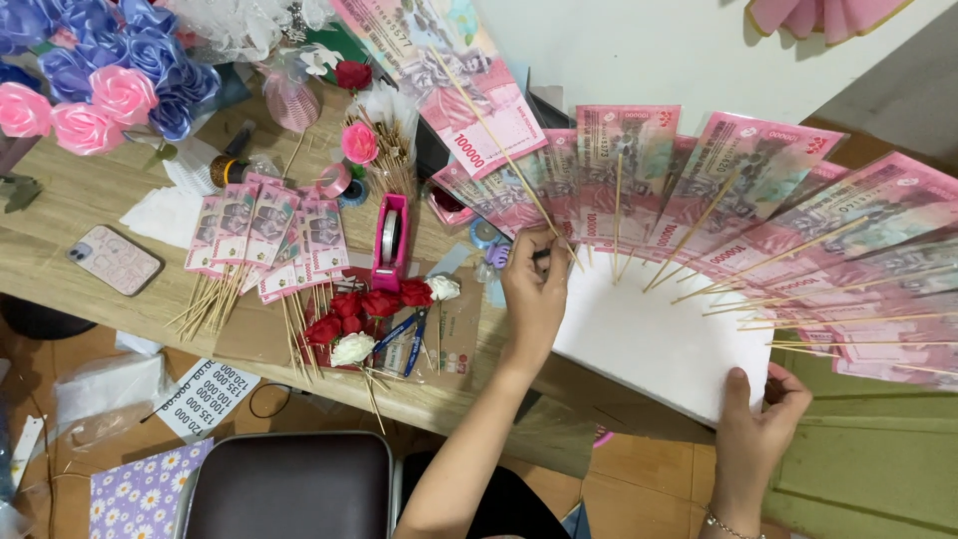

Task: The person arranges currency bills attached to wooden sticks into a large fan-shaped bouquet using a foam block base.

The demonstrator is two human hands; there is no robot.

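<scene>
My left hand point(534, 289) pinches the lower end of a thin wooden skewer point(494, 135) taped to a pink banknote point(454, 75), at the far left edge of a white foam board point(654, 344). Several more pink banknotes on skewers point(758, 190) stand stuck along the board's far rim, fanned out to the right. My right hand point(758, 419) grips the board's near right corner, thumb on top.
On the wooden table point(70, 215) lie more skewered banknotes point(264, 235), a pink tape dispenser point(389, 240), red and white small roses point(364, 314), blue-handled scissors point(409, 334), a phone point(115, 260) and ribbon roses point(110, 70). A chair point(289, 484) stands below.
</scene>
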